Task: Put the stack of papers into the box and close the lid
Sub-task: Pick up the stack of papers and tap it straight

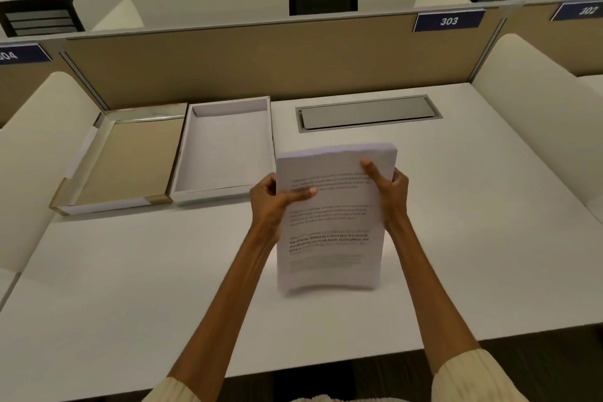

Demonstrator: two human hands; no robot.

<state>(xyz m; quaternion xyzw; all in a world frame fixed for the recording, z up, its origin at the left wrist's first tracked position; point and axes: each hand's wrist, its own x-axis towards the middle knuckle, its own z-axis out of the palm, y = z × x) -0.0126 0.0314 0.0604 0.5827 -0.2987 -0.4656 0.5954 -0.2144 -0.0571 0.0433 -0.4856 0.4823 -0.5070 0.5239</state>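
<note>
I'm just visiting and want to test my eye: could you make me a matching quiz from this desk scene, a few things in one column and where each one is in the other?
Things:
1. stack of papers
2. white tray
3. tan-lined tray
4. grey hatch

Places:
A. set flush into the desktop, far right
B. leftmost on the desk
C. held up in both hands
D. between the other tray and the hatch

Pairs: 1-C, 2-D, 3-B, 4-A
</note>
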